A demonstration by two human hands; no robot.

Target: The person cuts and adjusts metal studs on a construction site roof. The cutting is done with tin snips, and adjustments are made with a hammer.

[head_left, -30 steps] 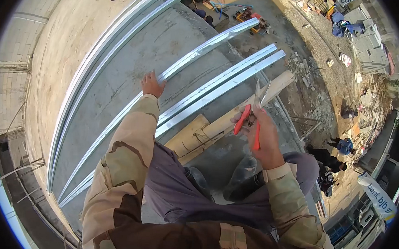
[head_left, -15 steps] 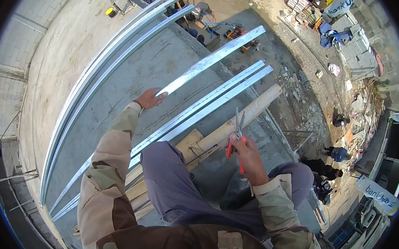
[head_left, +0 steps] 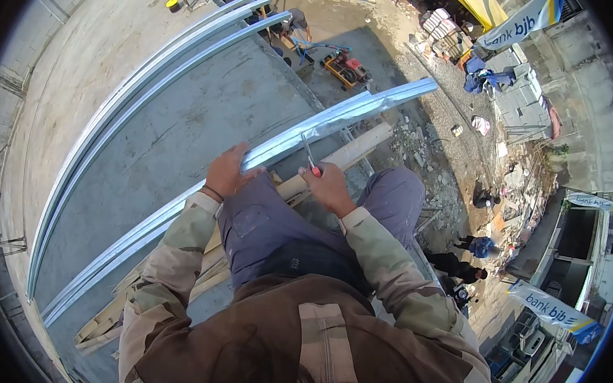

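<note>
My left hand [head_left: 227,173] is closed around a long galvanized steel channel [head_left: 367,111], thumb and fingers at its side edges. That channel lies close along other steel channels [head_left: 143,220] that cross in front of my knees. In my right hand [head_left: 330,188] are tin snips [head_left: 310,154] with red handles. Their blades point up and forward, the tips overlapping the near edge of the channel. Most of the handles are hidden in my fist. A wooden board [head_left: 354,152] lies under and beyond my right hand.
More steel channels [head_left: 126,107] lie in a curved-looking row on the concrete slab [head_left: 177,124] to my left. Past the slab's edge are a red machine [head_left: 347,69], a stooping person [head_left: 297,22] and rubble [head_left: 421,146]. Several people [head_left: 477,245] stand below at right.
The channel in my left hand has come down toward me, beside the others. My right hand has brought the tin snips left, up to its edge. My view has shifted.
</note>
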